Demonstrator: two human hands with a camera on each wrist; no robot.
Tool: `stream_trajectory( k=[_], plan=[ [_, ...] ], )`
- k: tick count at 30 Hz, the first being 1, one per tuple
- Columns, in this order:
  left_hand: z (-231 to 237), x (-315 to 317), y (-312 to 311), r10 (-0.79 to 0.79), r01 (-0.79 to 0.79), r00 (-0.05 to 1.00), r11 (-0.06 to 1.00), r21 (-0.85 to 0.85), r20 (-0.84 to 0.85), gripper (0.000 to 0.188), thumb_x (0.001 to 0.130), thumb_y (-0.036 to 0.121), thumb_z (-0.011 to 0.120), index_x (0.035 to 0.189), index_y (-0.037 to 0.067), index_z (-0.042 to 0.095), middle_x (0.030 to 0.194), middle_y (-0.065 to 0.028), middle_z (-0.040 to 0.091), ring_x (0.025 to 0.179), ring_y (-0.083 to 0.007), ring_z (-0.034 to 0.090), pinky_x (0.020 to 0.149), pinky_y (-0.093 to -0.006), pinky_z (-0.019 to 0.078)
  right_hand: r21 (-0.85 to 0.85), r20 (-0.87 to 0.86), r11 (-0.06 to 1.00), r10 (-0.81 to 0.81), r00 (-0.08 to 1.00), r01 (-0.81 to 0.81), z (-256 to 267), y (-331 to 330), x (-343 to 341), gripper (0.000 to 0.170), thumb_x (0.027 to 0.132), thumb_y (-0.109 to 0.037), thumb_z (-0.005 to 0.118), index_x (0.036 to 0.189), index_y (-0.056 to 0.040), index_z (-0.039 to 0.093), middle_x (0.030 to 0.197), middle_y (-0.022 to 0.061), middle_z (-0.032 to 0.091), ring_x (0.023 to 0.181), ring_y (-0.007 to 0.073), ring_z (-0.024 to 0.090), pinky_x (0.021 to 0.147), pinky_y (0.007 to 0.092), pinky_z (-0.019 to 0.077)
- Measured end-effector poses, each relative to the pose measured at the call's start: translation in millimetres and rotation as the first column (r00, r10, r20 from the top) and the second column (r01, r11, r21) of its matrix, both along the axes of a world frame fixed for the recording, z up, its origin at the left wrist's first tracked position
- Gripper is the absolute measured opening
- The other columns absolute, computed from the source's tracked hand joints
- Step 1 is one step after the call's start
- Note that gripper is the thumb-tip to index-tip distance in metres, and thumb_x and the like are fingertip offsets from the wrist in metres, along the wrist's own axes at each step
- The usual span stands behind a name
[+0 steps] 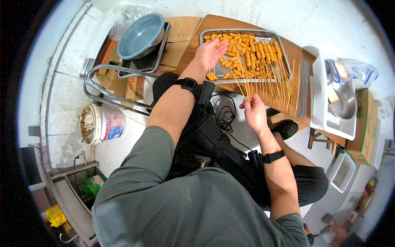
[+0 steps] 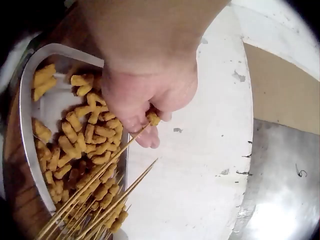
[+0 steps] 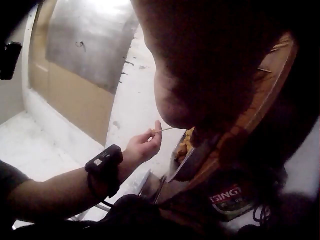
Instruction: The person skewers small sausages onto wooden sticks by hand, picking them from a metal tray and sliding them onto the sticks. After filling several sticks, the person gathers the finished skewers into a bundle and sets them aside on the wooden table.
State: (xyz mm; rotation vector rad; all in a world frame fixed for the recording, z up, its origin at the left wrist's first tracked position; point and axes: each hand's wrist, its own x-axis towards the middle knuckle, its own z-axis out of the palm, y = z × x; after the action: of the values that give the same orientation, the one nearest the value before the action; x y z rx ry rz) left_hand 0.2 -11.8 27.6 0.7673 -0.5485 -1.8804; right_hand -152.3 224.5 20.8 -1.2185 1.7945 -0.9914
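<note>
Currently pinches stubby orange-brown piece at tip of thin bamboo skewer, left hand, near shallow silver metal tray | grips skewer's lower end, right hand | may split piece if pierced off-centre

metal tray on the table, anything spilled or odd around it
Nothing stands out: the loose orange pieces lie inside the metal tray, and the skewer sticks jutting past its rim lie roughly side by side.

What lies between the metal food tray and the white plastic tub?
In the head view, bamboo skewers and thin grey rods lie there on the wooden table.
</note>
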Motion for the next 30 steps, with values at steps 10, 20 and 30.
stream_trajectory(
  k=[10, 20, 30],
  plan=[
    [1, 3, 2, -0.071, 0.072, 0.997, 0.996, -0.045, 0.017, 0.021, 0.097, 0.018, 0.054, 0.108, 0.000, 0.053, 0.118, -0.0192, 0.058, 0.114, -0.0279, 0.057, 0.098, -0.0400, 0.0477, 0.009, -0.005, 1.000, -0.005, 1.000, 0.005, -1, -1, -2, 0.018, 0.094, -0.019, 0.055, 0.091, -0.0010, 0.056, 0.073, 0.0138, 0.068, 0.069, 0.0271, 0.068, 0.066, 0.0380, 0.0514],
    [8, 0, 7, -0.101, 0.105, 0.993, 0.993, -0.058, 0.064, 0.019, 0.098, 0.015, 0.051, 0.110, 0.000, 0.052, 0.119, -0.0184, 0.058, 0.116, -0.0300, 0.056, 0.097, -0.0407, 0.0488, -0.018, -0.013, 1.000, -0.020, 1.000, 0.020, -15, -2, -3, 0.018, 0.094, -0.018, 0.056, 0.092, -0.0002, 0.056, 0.073, 0.0164, 0.067, 0.068, 0.0286, 0.067, 0.065, 0.0389, 0.0506],
    [6, -8, 26, -0.225, 0.233, 0.966, 0.971, -0.051, 0.128, 0.025, 0.096, 0.019, 0.056, 0.112, 0.001, 0.052, 0.119, -0.0194, 0.059, 0.110, -0.0302, 0.059, 0.095, -0.0438, 0.0485, -0.028, -0.020, 1.000, -0.014, 1.000, 0.013, -10, -2, 0, 0.019, 0.096, -0.019, 0.053, 0.091, -0.0007, 0.055, 0.070, 0.0067, 0.066, 0.061, 0.0143, 0.058, 0.061, 0.0296, 0.0470]
  ],
)
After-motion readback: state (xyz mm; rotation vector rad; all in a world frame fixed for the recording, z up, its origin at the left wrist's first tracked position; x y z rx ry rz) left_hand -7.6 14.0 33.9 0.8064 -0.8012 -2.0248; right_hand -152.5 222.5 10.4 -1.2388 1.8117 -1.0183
